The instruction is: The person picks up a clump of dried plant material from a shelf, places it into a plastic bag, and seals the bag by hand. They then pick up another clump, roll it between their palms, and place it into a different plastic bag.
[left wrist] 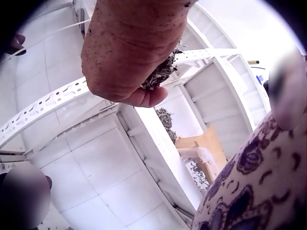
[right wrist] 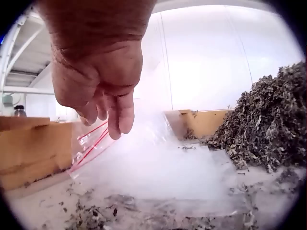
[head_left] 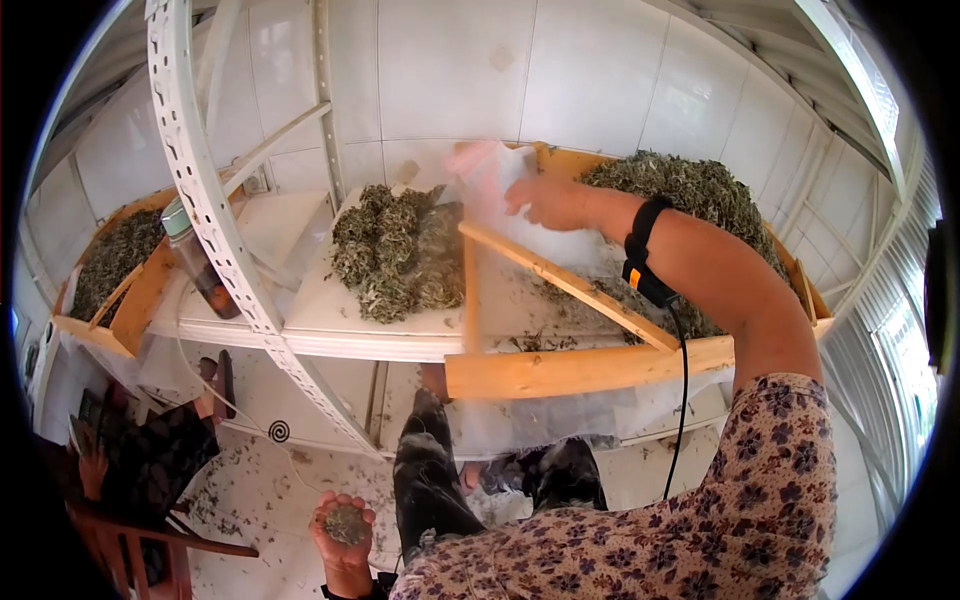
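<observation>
In the head view my left hand (head_left: 343,530) is held low beside my legs, its fingers curled round a clump of dried leaves (head_left: 346,524); the left wrist view shows the same clump (left wrist: 160,74) under the hand (left wrist: 132,57). My right hand (head_left: 552,203) reaches over the wooden-edged tray (head_left: 590,370). Beneath its fingertips are clear plastic bags (right wrist: 158,167) with red seal strips. The fingers of the right hand (right wrist: 108,91) point down, nearly straight, at the bags' edge; whether they touch it I cannot tell.
A large leaf heap (head_left: 690,190) fills the tray's right part. Leaf bundles (head_left: 395,255) lie on the shelf left of it. A wooden slat (head_left: 570,285) crosses the tray. A metal post (head_left: 205,190) and a jar (head_left: 200,260) stand further left; another person (head_left: 140,450) sits below.
</observation>
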